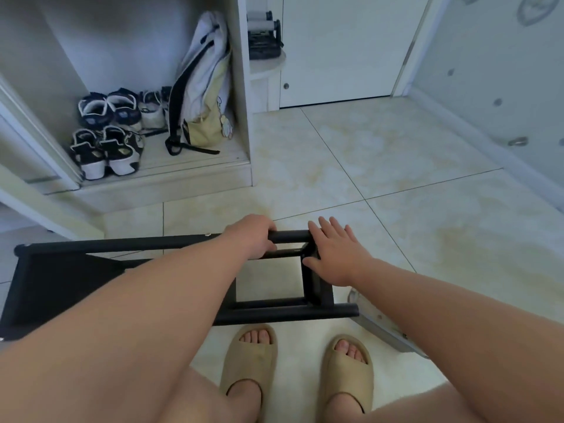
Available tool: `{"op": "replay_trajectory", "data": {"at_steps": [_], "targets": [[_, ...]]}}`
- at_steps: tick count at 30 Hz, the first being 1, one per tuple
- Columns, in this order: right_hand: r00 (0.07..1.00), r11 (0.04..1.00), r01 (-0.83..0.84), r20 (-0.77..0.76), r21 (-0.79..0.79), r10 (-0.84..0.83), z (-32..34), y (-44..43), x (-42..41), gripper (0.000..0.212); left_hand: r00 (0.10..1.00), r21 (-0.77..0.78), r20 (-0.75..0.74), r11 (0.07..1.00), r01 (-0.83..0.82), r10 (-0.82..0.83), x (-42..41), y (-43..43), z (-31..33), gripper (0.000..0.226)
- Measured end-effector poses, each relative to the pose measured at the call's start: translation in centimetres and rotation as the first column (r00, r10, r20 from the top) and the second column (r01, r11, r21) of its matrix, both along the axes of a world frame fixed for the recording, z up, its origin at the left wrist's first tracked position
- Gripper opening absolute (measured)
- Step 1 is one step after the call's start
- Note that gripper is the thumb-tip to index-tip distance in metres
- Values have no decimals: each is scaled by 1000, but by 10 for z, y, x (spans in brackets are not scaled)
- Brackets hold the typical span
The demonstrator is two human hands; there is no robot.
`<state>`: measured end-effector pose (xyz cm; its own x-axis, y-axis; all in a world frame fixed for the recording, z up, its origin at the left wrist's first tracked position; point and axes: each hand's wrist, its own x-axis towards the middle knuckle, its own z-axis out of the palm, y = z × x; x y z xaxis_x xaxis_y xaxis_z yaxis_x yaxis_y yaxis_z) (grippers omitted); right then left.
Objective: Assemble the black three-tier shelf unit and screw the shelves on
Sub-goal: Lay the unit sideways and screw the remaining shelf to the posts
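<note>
- Black shelf unit [61, 288] lies on its side on the tiled floor [396, 154], just ahead of the person's tan slippers [248, 355].
- Left grip [253, 236]: fingers curled round the upper tube [122, 244], close to its right end.
- Right grip [334, 254]: fingers spread and flat, palm pressing on the end shelf [319, 288]; it holds nothing.
- Done, as far as I can judge:
  - Upper and lower tube [290, 311] run parallel with panels seated between them.
  - The big panel at left and the end shelf at right are in place.
  - A third panel seems to sit behind the left forearm, mostly hidden.
- Two small bright dots on the upper tube could be screw heads. Too small to say if they're driven home.
- Left, my guess:
  - Confirm every shelf is screwed at each corner.
  - Stand the unit upright.
- No screwdriver or loose screws in view.
- This pose reads as steadying or squaring the frame, not fastening.
- A pale metal piece [381, 328] lies on the floor just right of the unit; can't tell what it is or whether it belongs to the kit.
- Open cabinet [244, 117] beyond holds shoes [106, 129] and a backpack [204, 87], well apart from the work.
</note>
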<state>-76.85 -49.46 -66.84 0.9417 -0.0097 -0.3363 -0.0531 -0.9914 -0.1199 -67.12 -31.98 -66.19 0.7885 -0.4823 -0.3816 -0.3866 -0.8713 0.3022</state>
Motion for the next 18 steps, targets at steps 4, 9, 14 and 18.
{"op": "replay_trajectory", "data": {"at_steps": [4,9,14,18], "targets": [[1000,999,25,-5,47,-24,-13,-6,10,79,1000,14,-8,1000,-26,26,5,-4,-8,13],[994,993,35,100,112,-47,-31,-8,38,79,992,-58,66,993,-106,110,28,-3,-19,18],[988,980,52,130,190,-78,-50,-11,68,79,968,-67,202,988,-137,148,52,-4,-39,20],[985,979,51,151,196,-81,-66,-9,92,80,951,-35,259,986,-166,169,70,-4,-55,24]]}}
